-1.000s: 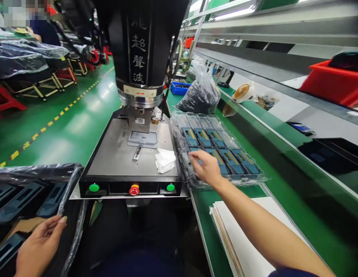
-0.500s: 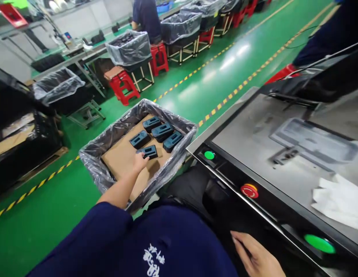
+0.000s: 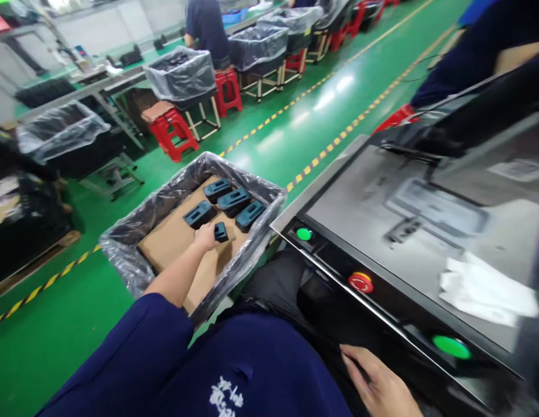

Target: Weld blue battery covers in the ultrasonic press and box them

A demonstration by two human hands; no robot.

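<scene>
My left hand (image 3: 205,236) is closed around a dark blue-black battery pack (image 3: 221,232), whose right end sticks out past the fingers. It is over the cardboard (image 3: 167,243) inside a bin lined with clear plastic (image 3: 121,255). Several similar packs (image 3: 233,201) lie on that cardboard, just beyond the hand. Near my lap at the lower right, my right hand (image 3: 380,379) hangs beside the machine's front edge. A gap shows between its thumb and forefinger, and I see nothing in it.
On my right stands a machine with a metal top (image 3: 339,202), green buttons (image 3: 303,233), a red emergency stop (image 3: 360,282) and a white cloth (image 3: 487,289). Red stools (image 3: 171,130) and lined bins (image 3: 180,72) line the far bench. A co-worker (image 3: 206,32) sits there; another (image 3: 469,63) is at right.
My left hand has moved from the pack's end to wrap further around it, covering more of it. The whole view has shifted, so the surroundings sit further left. My right hand keeps its pose.
</scene>
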